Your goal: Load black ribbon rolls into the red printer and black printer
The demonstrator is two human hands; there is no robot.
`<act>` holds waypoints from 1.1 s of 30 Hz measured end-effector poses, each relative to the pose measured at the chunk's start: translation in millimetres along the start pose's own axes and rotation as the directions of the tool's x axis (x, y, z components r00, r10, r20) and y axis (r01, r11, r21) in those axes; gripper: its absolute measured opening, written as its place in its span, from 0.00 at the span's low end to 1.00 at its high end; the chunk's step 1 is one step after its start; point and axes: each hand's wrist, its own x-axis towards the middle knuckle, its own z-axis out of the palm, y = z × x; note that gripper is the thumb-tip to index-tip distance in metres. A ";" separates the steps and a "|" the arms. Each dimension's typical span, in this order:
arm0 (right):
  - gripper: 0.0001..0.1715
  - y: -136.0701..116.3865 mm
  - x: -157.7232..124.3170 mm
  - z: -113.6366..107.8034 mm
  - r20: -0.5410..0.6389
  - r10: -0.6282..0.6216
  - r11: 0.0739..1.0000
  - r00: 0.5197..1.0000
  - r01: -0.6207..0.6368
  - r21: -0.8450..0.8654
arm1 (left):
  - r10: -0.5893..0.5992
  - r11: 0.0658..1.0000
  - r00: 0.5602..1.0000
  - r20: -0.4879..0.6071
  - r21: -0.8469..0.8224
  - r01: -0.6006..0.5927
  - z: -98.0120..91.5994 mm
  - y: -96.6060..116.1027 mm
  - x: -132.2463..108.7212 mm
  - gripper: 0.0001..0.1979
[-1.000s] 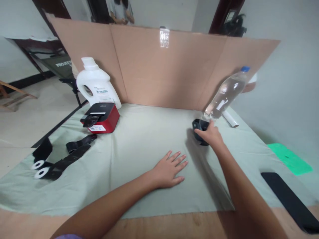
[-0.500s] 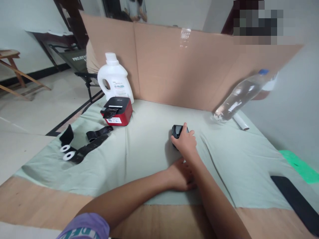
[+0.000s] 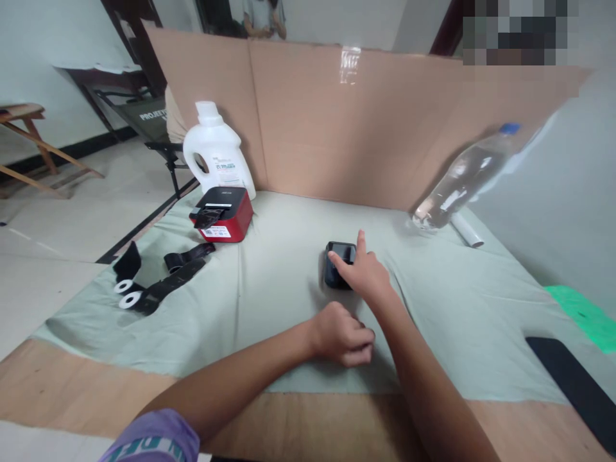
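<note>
A small black box-shaped device with a dark screen (image 3: 341,249) sits on the pale green cloth in front of me. My right hand (image 3: 366,273) is over its right side, thumb stretched across the device's face and index finger pointing forward, clear of it. The other right fingers are partly hidden; the hand looks open and not wrapped round the device. Nearer to me, my left hand (image 3: 342,337) rests on the cloth as a loose fist, knuckles up. Nothing shows between its curled fingers.
Left stand a red and black label printer (image 3: 228,215), a white jug (image 3: 216,151) and black ribbon rolls (image 3: 158,289). Cardboard (image 3: 332,128) walls the back. A clear bottle (image 3: 462,179) leans right beside a white tube (image 3: 466,231). A black phone-like slab (image 3: 572,388) lies near right.
My right hand has lifted off the device and shifted right, its index finger stretching out. My left hand has curled into a fist. The view has shifted slightly.
</note>
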 end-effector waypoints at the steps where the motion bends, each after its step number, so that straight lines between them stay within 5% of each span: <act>1: 0.58 10.6 4.2 -3.7 0.004 -0.058 0.997 0.998 0.057 0.046 | -0.051 0.999 0.992 -0.116 -0.004 0.051 -7.4 -8.1 -2.6 0.15; 3: 0.49 35.2 12.5 -4.4 -0.027 -0.193 0.968 0.981 0.195 0.157 | -0.309 0.950 0.896 -0.321 -0.059 0.306 -25.5 -28.0 -7.6 0.17; 4: 0.44 48.2 15.7 -1.1 -0.057 -0.265 0.938 0.963 0.271 0.215 | -0.465 0.881 0.799 -0.382 -0.114 0.459 -34.6 -38.5 -9.6 0.16; 6: 0.37 72.9 18.6 11.7 -0.134 -0.399 0.853 0.907 0.421 0.308 | -0.702 0.699 0.593 -0.394 -0.221 0.680 -48.1 -57.6 -12.4 0.14; 7: 0.34 83.7 18.3 19.9 -0.171 -0.451 0.808 0.876 0.482 0.339 | -0.763 0.634 0.540 -0.355 -0.250 0.732 -51.3 -65.0 -13.4 0.15; 10: 0.29 105.7 13.0 44.1 -0.250 -0.509 0.727 0.824 0.567 0.387 | -0.798 0.602 0.567 -0.204 -0.250 0.758 -47.0 -75.7 -15.9 0.25; 14: 0.30 113.1 6.2 60.9 -0.253 -0.498 0.724 0.829 0.559 0.405 | -0.815 0.578 0.569 -0.108 -0.229 0.783 -32.5 -72.4 -17.4 0.28; 21: 0.42 112.6 3.1 67.5 -0.212 -0.559 0.717 0.802 0.596 0.361 | -0.862 0.505 0.506 0.042 -0.029 0.863 -40.1 -67.3 -10.9 0.31; 27: 0.55 111.5 1.3 69.9 -0.189 -0.608 0.708 0.771 0.635 0.310 | -0.849 0.521 0.514 0.123 0.032 0.853 -49.9 -70.5 -7.7 0.32; 33: 0.53 115.8 3.5 63.8 -0.177 -0.612 0.707 0.771 0.634 0.313 | -0.815 0.576 0.539 0.213 0.206 0.791 -60.7 -77.3 -3.6 0.29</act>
